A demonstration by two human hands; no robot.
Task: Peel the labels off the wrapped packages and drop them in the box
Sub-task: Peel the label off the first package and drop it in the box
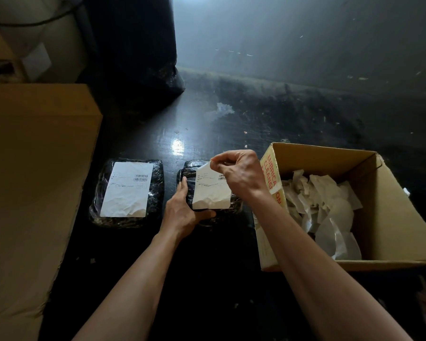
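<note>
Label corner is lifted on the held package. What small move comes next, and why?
Probably pull the corner toward the near edge: the right hand pinches the label by its lifted far corner, the rest looks stuck flat, and the left hand grips the package to steady it.

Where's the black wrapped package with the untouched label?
The black wrapped package lies left of centre in the head view, beside the other package the left hand holds.

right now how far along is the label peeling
Done: peeled labels lie heaped in the cardboard box. In hand: the left hand holds the right package while the right hand pinches the lifted top corner of its label. Left: finish and drop that one, then the left package, whose flat label is untouched.
</note>
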